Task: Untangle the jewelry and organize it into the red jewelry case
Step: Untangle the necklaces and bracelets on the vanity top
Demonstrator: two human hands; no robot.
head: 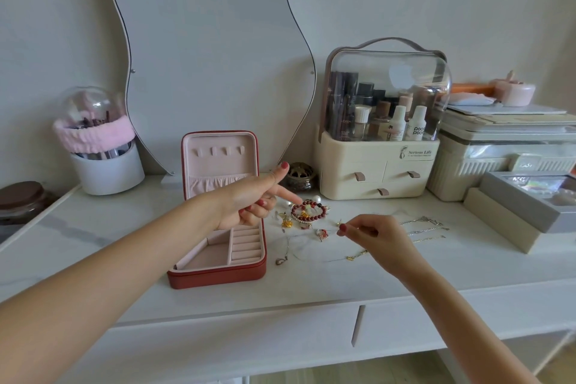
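While the red jewelry case [218, 246] lies open on the white table [311, 284] with its lid standing upright, we see the left hand [249, 199] hovering above the case's right edge, index finger stretched toward the jewelry and thumb raised, its fingers [288, 195] apart and holding nothing. Just right of the case lies the tangled heap: a red bead bracelet [309, 212] with a gold charm [286, 223] beside it and two white pearls [316, 199] at its far side. Nearer us than the bracelet, and still right of the case, thin chains trail across the table, one ending in a small dark pendant [280, 261]. The right hand [378, 238] is further right of the case, thumb and forefinger pinched together on what we take to be a fine chain [358, 254], though the strand is too thin to follow with certainty. More silver chains [427, 227] lie beyond that hand. Behind the heap, right of the case's lid, a small brass pot [300, 178] sits beside a cream cosmetics organizer [378, 171] with a clear dome.
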